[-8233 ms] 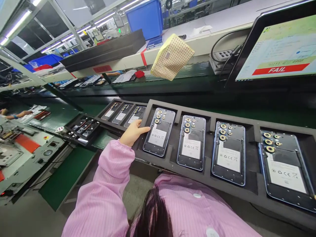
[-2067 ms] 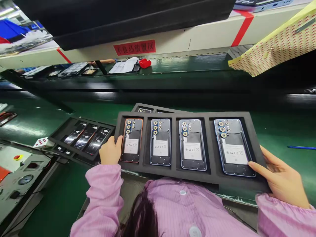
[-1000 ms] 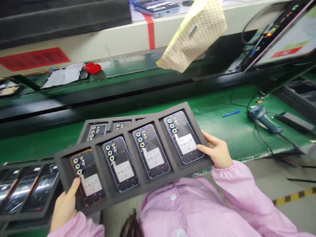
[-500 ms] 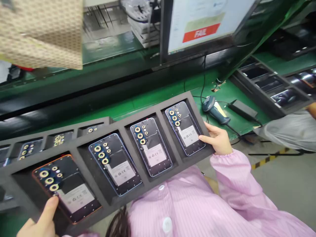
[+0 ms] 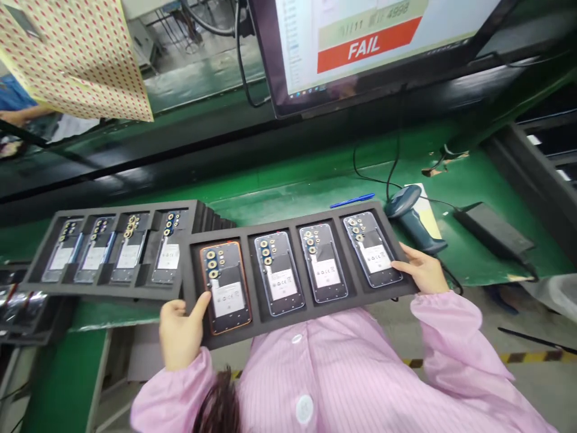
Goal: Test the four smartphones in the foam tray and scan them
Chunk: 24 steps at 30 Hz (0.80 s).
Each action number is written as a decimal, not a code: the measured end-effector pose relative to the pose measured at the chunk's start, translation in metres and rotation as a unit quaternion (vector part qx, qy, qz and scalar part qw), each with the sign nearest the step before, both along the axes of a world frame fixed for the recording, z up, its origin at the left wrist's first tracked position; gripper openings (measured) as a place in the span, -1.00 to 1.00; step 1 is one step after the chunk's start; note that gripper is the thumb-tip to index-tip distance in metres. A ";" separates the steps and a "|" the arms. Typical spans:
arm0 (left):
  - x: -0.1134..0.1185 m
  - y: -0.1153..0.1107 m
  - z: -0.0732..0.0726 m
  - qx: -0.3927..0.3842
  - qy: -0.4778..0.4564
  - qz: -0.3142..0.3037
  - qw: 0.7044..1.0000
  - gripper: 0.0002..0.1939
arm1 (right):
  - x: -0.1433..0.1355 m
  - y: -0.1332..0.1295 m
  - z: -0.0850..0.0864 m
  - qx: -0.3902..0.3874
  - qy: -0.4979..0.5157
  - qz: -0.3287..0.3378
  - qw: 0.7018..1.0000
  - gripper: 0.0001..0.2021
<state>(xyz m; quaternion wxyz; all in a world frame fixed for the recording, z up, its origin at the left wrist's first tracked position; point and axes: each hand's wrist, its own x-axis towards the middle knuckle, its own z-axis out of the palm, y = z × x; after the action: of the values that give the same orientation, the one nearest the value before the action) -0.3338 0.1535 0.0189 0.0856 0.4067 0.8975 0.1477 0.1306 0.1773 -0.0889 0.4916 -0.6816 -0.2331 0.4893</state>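
Both hands grip a long black foam tray (image 5: 293, 264) by its ends, at the bench's front edge before my chest. My left hand (image 5: 183, 331) closes on the left end, its thumb by an orange-rimmed phone (image 5: 228, 294) without its back cover. My right hand (image 5: 421, 270) clasps the right end, thumb at the lower right of a blue-rimmed phone (image 5: 373, 249). Two more blue-rimmed phones, one left of centre (image 5: 279, 273) and one right of centre (image 5: 323, 263), lie in the middle slots. The fingers under the tray are hidden.
A stack of foam trays (image 5: 112, 288) with opened phones stands left. Behind my tray lie a blue pen (image 5: 351, 201), a barcode scanner (image 5: 417, 219) and a black power adapter (image 5: 496, 231) with cables. A monitor (image 5: 369, 45) reading FAIL and a dotted sheet (image 5: 76, 60) hang above.
The view has swung left. The held tray sits lower and more level in view, and the stack on the left shows more fully. Both hands keep their hold on the tray.
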 end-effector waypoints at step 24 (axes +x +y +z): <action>0.096 0.024 -0.105 0.011 -0.170 -0.066 0.983 -0.49 | -0.002 -0.010 -0.020 -0.004 -0.535 0.207 0.819 -0.49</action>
<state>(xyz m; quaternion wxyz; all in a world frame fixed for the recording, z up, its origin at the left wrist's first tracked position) -0.2374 0.1777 -0.0864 0.2420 0.4346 0.8396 0.2181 0.1285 0.1676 -0.1086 0.1741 -0.7739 -0.5929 0.1387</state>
